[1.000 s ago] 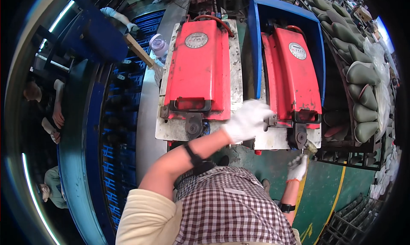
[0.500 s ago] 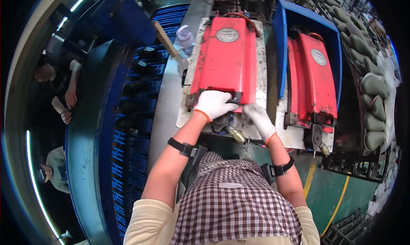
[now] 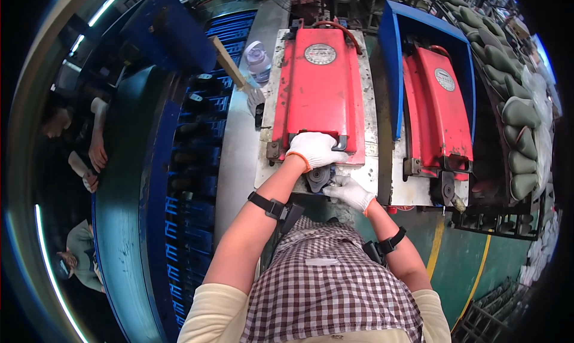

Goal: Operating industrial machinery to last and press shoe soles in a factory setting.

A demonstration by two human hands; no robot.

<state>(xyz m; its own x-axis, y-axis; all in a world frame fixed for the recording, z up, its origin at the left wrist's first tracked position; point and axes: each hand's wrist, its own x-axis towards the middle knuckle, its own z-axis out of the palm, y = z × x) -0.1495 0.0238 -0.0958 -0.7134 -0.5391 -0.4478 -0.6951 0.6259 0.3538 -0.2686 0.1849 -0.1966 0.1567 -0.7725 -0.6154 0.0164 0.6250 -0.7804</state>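
My left hand (image 3: 314,150), in a white knit glove with an orange cuff, is closed round the black handle (image 3: 342,143) on the near end of a red machine lid (image 3: 317,95). Just below it, at the front of the light metal base plate (image 3: 369,116), sits a dark round latch (image 3: 317,178). My right hand (image 3: 351,191), gloved the same way, is closed beside this latch, where its yellowish wrapped handle is. The glove hides most of that handle.
To the right, a second red lid (image 3: 439,104) stands within a blue housing (image 3: 391,74). A clear bottle (image 3: 258,62) and a grey glove (image 3: 256,101) lie left of the machine. Further left runs a conveyor (image 3: 119,223); grey-green shoe-shaped forms (image 3: 521,116) line a rack.
My right hand has moved down and left from the lid's front edge onto the latch's yellowish handle, which showed before. My left hand stays on the lid handle. The view has shifted slightly.
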